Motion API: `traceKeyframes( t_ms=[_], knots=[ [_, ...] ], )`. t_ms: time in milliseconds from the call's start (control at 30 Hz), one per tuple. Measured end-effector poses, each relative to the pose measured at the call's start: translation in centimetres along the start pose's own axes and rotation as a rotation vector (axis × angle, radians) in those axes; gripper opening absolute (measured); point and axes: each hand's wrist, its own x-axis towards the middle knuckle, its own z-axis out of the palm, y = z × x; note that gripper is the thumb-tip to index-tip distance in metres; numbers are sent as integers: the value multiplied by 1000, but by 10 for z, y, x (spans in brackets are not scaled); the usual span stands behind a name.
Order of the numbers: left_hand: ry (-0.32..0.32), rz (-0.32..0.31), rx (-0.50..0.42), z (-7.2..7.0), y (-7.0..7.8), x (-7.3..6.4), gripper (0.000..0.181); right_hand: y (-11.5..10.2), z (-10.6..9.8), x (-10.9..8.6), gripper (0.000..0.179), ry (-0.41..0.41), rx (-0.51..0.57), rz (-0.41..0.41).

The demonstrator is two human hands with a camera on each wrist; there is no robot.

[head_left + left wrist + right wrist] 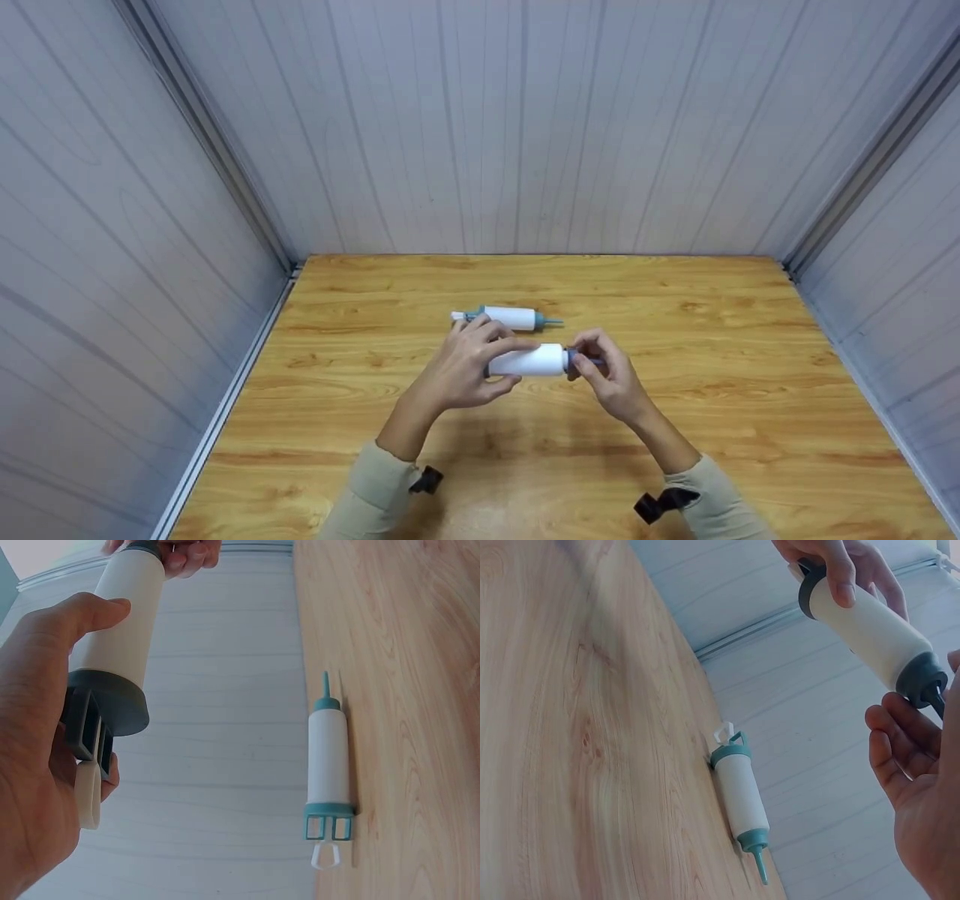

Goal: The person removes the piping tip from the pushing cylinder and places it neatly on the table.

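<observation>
A thick white syringe (pixel 534 361) with dark blue-grey ends is held level above the wooden table. My left hand (pixel 466 363) grips its barrel toward the handle end, thumb along the near side. In the left wrist view, a cream ring handle (pixel 88 795) sticks out beside the palm below the dark collar (pixel 112 701). With thumb and fingers, my right hand (pixel 611 375) pinches the dark nozzle cap (pixel 921 677) at the other end. Its thin tip points to the right, partly covered by the fingers.
A second white syringe (pixel 510 318) with teal ends lies on the table (pixel 675 315) just behind my hands, its teal tip pointing right and its white ring handle left. Pale panel walls (pixel 517 135) stand at the back and both sides.
</observation>
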Motion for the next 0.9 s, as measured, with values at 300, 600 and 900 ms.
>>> traceKeyframes(
  t_ms=[300,600,900],
  knots=[
    [5,4,-12,1,-1,1,46,2,-1,0,18,-4,21,-28],
    [2,6,-28,2,-1,1,44,5,-2,-1,23,-12,46,-64],
    [12,12,-7,3,-2,1,44,8,-5,-1,26,-2,62,-157]
  ],
)
